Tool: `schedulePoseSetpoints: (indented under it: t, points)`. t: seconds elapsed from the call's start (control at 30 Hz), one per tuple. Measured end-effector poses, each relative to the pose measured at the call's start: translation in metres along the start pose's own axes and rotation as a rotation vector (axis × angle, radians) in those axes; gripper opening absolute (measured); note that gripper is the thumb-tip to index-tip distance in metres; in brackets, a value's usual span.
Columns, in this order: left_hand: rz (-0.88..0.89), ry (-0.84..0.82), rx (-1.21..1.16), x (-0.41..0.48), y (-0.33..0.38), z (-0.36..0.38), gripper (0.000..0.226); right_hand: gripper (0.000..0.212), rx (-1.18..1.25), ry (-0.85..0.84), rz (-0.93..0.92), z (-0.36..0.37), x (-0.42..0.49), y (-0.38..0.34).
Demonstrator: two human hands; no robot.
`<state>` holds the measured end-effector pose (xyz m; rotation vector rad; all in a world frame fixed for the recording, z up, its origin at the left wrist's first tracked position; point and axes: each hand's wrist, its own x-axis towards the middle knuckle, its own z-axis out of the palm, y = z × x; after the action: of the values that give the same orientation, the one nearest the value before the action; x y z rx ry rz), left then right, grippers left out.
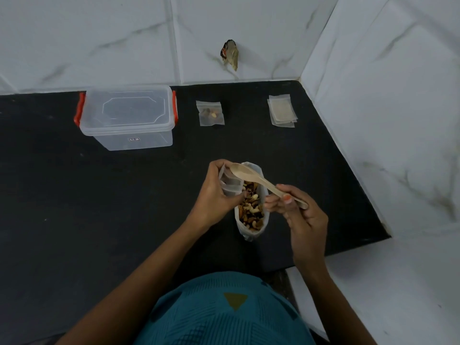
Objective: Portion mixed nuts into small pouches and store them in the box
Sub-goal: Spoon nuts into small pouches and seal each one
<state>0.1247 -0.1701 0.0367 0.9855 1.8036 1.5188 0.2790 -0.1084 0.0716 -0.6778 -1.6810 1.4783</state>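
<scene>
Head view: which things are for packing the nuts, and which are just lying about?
For the job: bag of mixed nuts, wooden spoon in the right hand, small pouch in the left hand, filled pouch, stack of empty pouches, lidded plastic box.

Just there: dark scrap on the wall tiles; I cannot tell what it is.

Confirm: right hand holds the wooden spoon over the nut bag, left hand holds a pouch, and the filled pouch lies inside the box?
No. The head view shows the filled pouch on the counter, right of the box; the rest holds.
</scene>
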Motion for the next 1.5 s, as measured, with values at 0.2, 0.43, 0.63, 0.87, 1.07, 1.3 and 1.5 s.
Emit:
schedulePoseSetpoints:
  t: [0.2, 0.43, 0.63, 0.87, 1.07, 1.3, 1.5]
  points:
    - [-0.002, 0.046, 0.022, -0.001, -0.005, -0.003, 0.058, 0.020, -0.018, 0.045, -0.033, -0.004, 0.003, -0.002]
    - [-0.070, 0.020, -0.058, -0.003, -0.007, -0.010, 0.044, 0.017, -0.239, 0.206, 0.062, -0.028, 0.011, 0.016]
    - [-0.149, -0.030, -0.165, -0.009, -0.016, -0.007, 0.038, 0.017, -0.643, -0.007, 0.044, -0.027, -0.002, 0.040]
    - [-0.243, -0.102, -0.156, -0.011, -0.033, -0.001, 0.038, 0.029, -0.860, -0.068, -0.009, -0.009, -0.005, 0.058]
    - [-0.316, -0.191, -0.168, -0.009, -0.044, 0.005, 0.036, 0.028, -0.801, -0.039, 0.012, -0.002, -0.006, 0.068]
    - [-0.364, -0.228, -0.157, -0.007, -0.050, 0.006, 0.037, 0.014, -0.421, 0.174, 0.315, -0.011, 0.008, 0.061]
    - [-0.377, -0.239, -0.161, -0.007, -0.051, 0.008, 0.037, 0.017, -0.289, 0.282, 0.455, -0.011, 0.014, 0.072]
